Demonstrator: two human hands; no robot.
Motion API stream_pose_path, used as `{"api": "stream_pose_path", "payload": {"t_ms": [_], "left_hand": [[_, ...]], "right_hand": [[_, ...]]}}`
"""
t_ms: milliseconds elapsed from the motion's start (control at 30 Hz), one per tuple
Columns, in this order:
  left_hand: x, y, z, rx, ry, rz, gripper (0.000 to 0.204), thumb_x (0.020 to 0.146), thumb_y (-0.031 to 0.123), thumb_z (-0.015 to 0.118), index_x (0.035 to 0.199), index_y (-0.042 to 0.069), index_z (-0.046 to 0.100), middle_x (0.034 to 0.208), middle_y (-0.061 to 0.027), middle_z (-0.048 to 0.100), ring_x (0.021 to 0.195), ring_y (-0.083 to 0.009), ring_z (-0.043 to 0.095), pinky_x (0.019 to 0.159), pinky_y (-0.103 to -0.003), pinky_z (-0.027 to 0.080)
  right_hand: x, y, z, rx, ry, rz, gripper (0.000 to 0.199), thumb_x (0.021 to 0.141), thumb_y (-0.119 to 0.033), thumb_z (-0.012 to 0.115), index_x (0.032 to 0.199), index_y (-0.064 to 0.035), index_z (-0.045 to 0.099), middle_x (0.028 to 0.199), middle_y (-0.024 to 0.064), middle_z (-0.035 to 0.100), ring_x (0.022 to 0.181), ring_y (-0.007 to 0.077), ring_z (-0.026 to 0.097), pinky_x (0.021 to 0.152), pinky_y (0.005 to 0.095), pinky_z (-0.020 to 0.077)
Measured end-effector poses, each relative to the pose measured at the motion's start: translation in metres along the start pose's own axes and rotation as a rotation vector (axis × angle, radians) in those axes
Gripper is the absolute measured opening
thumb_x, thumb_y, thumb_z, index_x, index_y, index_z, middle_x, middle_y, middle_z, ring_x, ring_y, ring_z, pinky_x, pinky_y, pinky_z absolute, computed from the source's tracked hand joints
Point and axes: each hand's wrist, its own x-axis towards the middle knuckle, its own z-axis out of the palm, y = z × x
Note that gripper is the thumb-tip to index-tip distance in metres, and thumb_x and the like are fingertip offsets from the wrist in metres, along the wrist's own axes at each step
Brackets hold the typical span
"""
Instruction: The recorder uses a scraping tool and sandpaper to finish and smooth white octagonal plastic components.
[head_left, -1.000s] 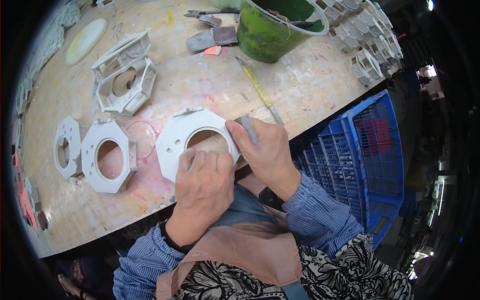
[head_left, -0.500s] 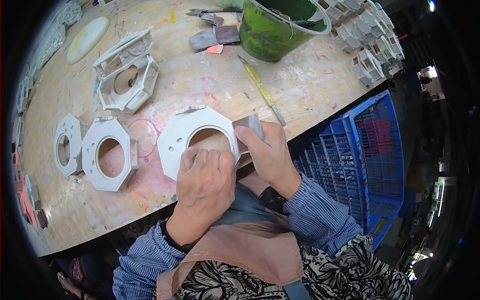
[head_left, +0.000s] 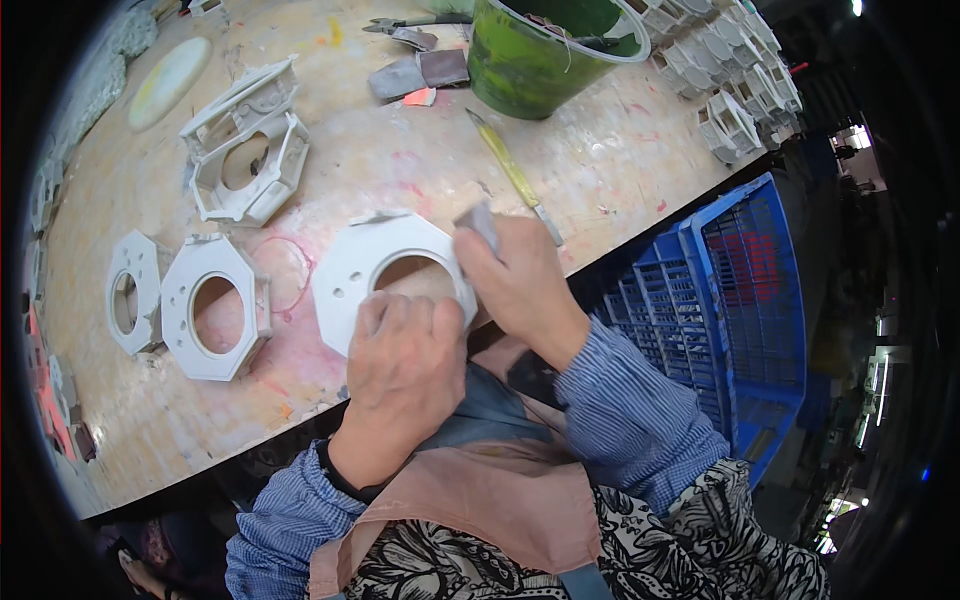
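A white octagonal frame with a round opening (head_left: pixel 345 262) lies at the near edge of the table. My left hand (head_left: pixel 405 365) is closed over its near rim, fingers curled into the opening. In my right hand (head_left: pixel 525 280) is a folded piece of grey-brown sandpaper (head_left: pixel 480 222), pinched between thumb and fingers against the frame's right edge. Two similar white octagonal frames stand to the left, a nearer one (head_left: pixel 178 335) and a farther one (head_left: pixel 122 260). Behind them sits an opened white octagonal piece (head_left: pixel 245 190) with a raised back part.
A green-stained plastic bucket (head_left: pixel 520 70) stands at the back, with a yellow-handled knife (head_left: pixel 512 165) in front. Sandpaper pieces (head_left: pixel 443 68) and pliers (head_left: pixel 395 24) lie nearby. White parts (head_left: pixel 730 80) are stacked at the far right. A blue crate (head_left: pixel 715 300) stands beside the table.
My right hand has moved up and slightly left along the frame's right edge with the sandpaper. My left hand still holds the frame. The whole view has shifted a little.
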Motion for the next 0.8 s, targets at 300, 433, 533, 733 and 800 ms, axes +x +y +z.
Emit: {"api": "stream_pose_path", "payload": {"t_ms": [300, 433, 533, 733, 800], "left_hand": [[-0.001, 0.000, 0.002, 0.021, 0.037, 0.006, 0.010, 0.079, 0.011, 0.063, 0.080, 0.007, 0.055, 0.072, -0.0099, 0.053, 0.075, -0.0278, 0.055, 0.082, -0.039, 0.042], [-0.002, 0.000, 0.002, 0.014, 0.006, 0.006, 0.010, 0.079, 0.011, 0.063, 0.081, 0.007, 0.055, 0.072, -0.0098, 0.053, 0.075, -0.0273, 0.055, 0.082, -0.039, 0.043], [-0.002, 0.002, 0.001, 0.035, 0.019, 0.000, 0.011, 0.079, 0.012, 0.064, 0.081, 0.007, 0.055, 0.073, -0.0096, 0.053, 0.075, -0.0270, 0.056, 0.083, -0.039, 0.043], [-0.001, 0.001, 0.001, 0.017, -0.008, -0.007, 0.010, 0.080, 0.011, 0.063, 0.081, 0.007, 0.055, 0.073, -0.0094, 0.053, 0.075, -0.0266, 0.055, 0.084, -0.039, 0.042], [-0.002, 0.002, 0.001, 0.027, -0.003, -0.002, 0.010, 0.079, 0.011, 0.063, 0.081, 0.007, 0.054, 0.073, -0.0094, 0.052, 0.075, -0.0268, 0.055, 0.084, -0.039, 0.042]], "right_hand": [[0.000, -0.002, -0.008, 0.008, -0.095, 0.025, 0.034, 0.088, -0.025, 0.051, 0.066, 0.0012, 0.055, 0.064, 0.0252, 0.055, 0.060, 0.0439, 0.055, 0.057, 0.0491, 0.0413], [-0.033, 0.000, -0.022, 0.007, -0.181, -0.047, 0.032, 0.089, -0.025, 0.052, 0.070, 0.0012, 0.057, 0.065, 0.0245, 0.057, 0.061, 0.0432, 0.056, 0.057, 0.0482, 0.0421], [-0.037, 0.000, -0.029, 0.074, -0.185, 0.005, 0.033, 0.092, -0.025, 0.053, 0.073, 0.0009, 0.060, 0.065, 0.0228, 0.058, 0.060, 0.0403, 0.058, 0.057, 0.0463, 0.0430], [-0.024, 0.006, -0.009, 0.258, -0.101, 0.076, 0.037, 0.095, -0.027, 0.053, 0.073, 0.0009, 0.062, 0.062, 0.0208, 0.058, 0.058, 0.0368, 0.059, 0.056, 0.0438, 0.0437], [-0.021, 0.006, -0.005, 0.240, -0.095, 0.092, 0.037, 0.094, -0.027, 0.053, 0.072, 0.0009, 0.062, 0.062, 0.0212, 0.058, 0.058, 0.0379, 0.059, 0.056, 0.0441, 0.0436]]}}
